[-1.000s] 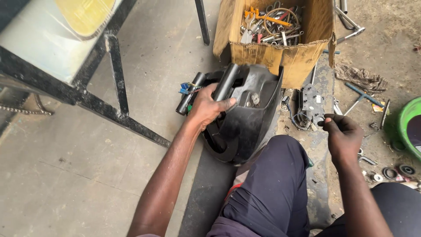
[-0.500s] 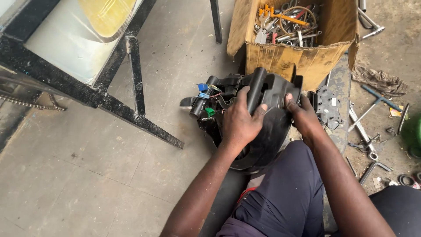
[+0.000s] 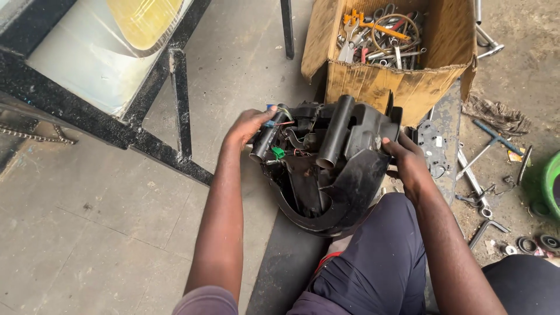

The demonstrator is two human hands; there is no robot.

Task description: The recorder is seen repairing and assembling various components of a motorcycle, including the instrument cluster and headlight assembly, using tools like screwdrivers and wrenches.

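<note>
Left hand gripped the black housing at its left edge, fingers curled on it; right hand clasped its right side. Housing rested against the knee, before the toolbox.

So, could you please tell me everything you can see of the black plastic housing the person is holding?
The black plastic housing is a curved, scuffed and dusty shell, open side up, with tube-shaped parts, thin wires and small green and blue connectors inside. It stands tilted against the person's knee, above the concrete floor, just in front of the cardboard box of tools. The left hand touches its left edge near the connectors; the right hand grips its right rim.
</note>
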